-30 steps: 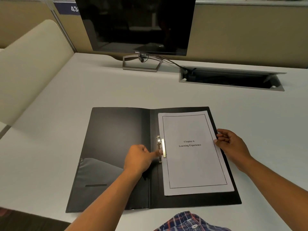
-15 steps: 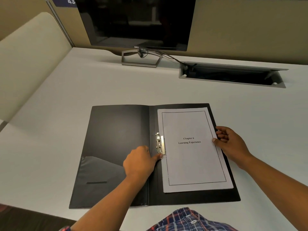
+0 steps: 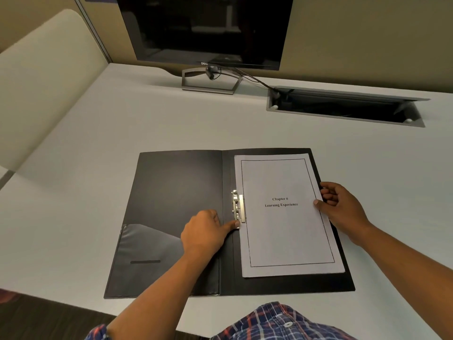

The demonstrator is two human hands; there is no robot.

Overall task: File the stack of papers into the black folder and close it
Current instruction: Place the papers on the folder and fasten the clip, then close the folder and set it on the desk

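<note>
The black folder (image 3: 171,192) lies open flat on the white desk. A stack of papers (image 3: 284,231), top sheet reading "Chapter 6 Learning Experience", rests on the folder's right half. Its left edge sits under the metal clip (image 3: 238,205) by the spine. My left hand (image 3: 208,231) is mostly curled, its thumb tip touching the lower end of the clip. My right hand (image 3: 343,207) holds the stack's right edge, thumb on top and fingers at the edge.
A dark monitor (image 3: 208,30) on a metal stand stands at the back of the desk. An open cable tray (image 3: 343,107) is recessed at the back right. A cream partition (image 3: 41,77) borders the left side. The desk's front edge runs below the folder.
My left thumb has slid from the clip's middle down to its lower end, and the clip now lies flat on the papers. My right hand stays at the stack's edge.
</note>
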